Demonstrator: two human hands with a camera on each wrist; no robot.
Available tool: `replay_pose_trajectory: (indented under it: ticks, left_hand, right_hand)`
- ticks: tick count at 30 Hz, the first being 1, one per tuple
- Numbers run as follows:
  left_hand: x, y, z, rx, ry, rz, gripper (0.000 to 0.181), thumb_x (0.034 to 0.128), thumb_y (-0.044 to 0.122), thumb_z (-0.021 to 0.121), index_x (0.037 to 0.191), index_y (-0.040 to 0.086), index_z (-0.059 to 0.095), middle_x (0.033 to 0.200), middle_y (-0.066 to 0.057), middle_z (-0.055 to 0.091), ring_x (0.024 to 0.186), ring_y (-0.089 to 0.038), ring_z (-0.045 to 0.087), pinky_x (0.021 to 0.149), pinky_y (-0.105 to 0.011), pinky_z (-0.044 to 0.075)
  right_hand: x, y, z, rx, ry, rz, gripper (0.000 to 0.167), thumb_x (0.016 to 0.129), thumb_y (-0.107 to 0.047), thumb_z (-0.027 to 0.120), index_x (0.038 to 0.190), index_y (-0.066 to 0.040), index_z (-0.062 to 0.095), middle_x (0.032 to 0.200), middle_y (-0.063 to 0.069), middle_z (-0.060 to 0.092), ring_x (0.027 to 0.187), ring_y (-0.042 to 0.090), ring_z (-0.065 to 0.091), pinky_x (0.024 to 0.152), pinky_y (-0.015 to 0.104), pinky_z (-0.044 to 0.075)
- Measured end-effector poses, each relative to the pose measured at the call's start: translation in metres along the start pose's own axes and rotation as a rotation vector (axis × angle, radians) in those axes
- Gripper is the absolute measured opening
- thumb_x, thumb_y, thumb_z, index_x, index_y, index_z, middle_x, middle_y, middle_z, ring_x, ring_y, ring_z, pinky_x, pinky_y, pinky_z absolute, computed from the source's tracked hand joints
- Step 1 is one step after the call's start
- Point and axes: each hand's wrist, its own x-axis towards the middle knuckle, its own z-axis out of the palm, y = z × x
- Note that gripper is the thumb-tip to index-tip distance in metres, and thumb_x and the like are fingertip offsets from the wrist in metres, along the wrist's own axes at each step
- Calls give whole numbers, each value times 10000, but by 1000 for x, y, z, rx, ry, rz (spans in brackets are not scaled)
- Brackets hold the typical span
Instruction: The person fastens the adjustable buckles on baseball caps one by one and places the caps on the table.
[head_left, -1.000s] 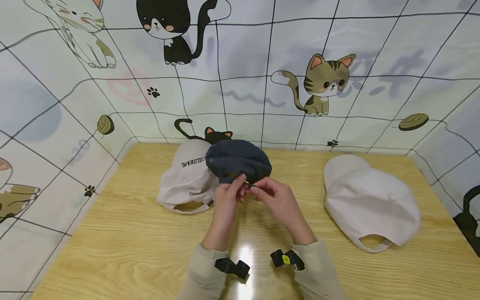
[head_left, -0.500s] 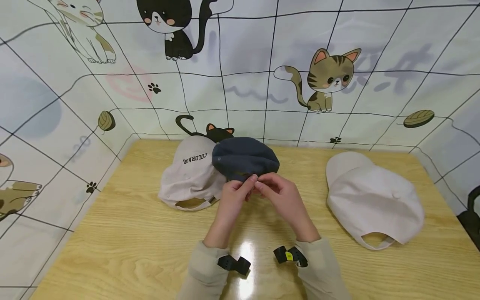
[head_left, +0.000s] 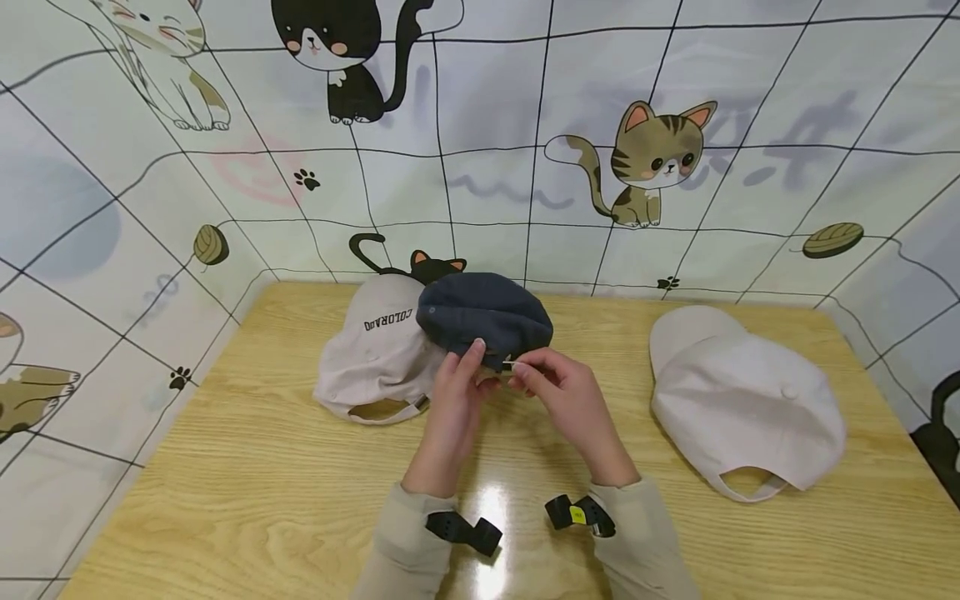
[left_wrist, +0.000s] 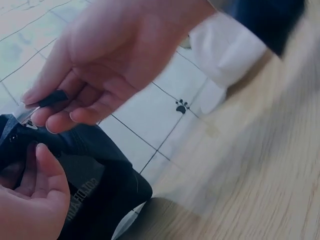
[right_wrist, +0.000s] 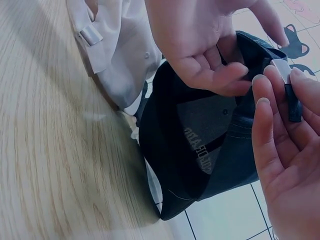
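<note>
A navy cap point(head_left: 487, 312) is held above the table, its inside and the reversed lettering showing in the right wrist view. My left hand point(head_left: 453, 408) grips the cap's rear edge, thumb on the outer side and fingers curled at the opening. With thumb and fingertips, my right hand point(head_left: 573, 404) pinches a silver metal buckle point(right_wrist: 281, 70) and the dark strap end point(right_wrist: 293, 103) hanging from it. The buckle sits close against the cap's edge; whether the strap is threaded through it I cannot tell.
A beige cap with COLORADO lettering point(head_left: 378, 358) lies to the left, partly behind the navy one. Another pale cap point(head_left: 742, 400) lies on the right of the wooden table point(head_left: 247, 508). A cat-patterned cloth backdrop point(head_left: 495, 192) surrounds the back and sides.
The hands were closer together half a second ago, covering the buckle; now they are slightly apart and the metal shows. My left thumb has shifted left along the cap's edge.
</note>
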Motion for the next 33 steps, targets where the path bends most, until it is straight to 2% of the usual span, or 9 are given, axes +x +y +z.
replay_pose_trajectory:
  ticks: [2,5,10,18,24,27,33]
  left_hand:
    - [1,0,-2,-91,-30,12,353,884,317,552,1128,66,503,991,-18,570,878,-142,528,786,-379,416]
    - [3,1,-4,-170,-64,35,280,911,299,511,1094,88,535,983,-7,573,920,-145,524,834,-421,386]
    - [7,0,-8,-241,-74,32,232,929,296,477,1054,114,547,941,-22,581,929,-173,531,820,-393,415]
    - [9,4,-16,-356,-68,2,302,926,299,479,1149,98,496,976,-53,601,939,-198,563,835,-372,435]
    - [8,5,-17,-438,-95,-13,356,931,285,468,1228,91,430,1088,-70,556,998,-209,538,884,-371,415]
    - [8,5,-18,-527,-110,-22,378,933,273,457,1259,95,388,1148,-77,504,1023,-211,514,897,-354,402]
    - [7,7,-19,-729,-190,-21,349,940,270,423,1244,99,416,1159,-77,478,1028,-217,486,925,-347,365]
  right_hand:
    - [2,8,0,-1,-12,-12,170,886,-230,558,925,-78,623,799,48,645,725,160,584,663,323,496]
    - [5,19,0,15,-4,-10,178,875,-287,565,912,-124,628,791,24,645,727,166,585,674,369,496]
    - [5,22,0,41,9,-17,212,866,-317,571,916,-118,625,793,35,646,738,197,596,681,414,493]
    - [5,23,-2,83,3,-34,202,870,-270,576,924,-80,615,798,71,642,760,303,600,653,349,505]
    - [5,24,-2,93,-10,-32,195,870,-269,575,918,-86,619,803,74,639,753,263,602,659,376,504]
    - [4,21,-2,87,-20,-26,161,876,-235,570,909,-86,622,800,74,638,740,247,592,664,411,497]
    - [0,-3,-1,65,-23,0,130,888,-115,550,911,-4,615,805,122,635,719,196,578,686,471,479]
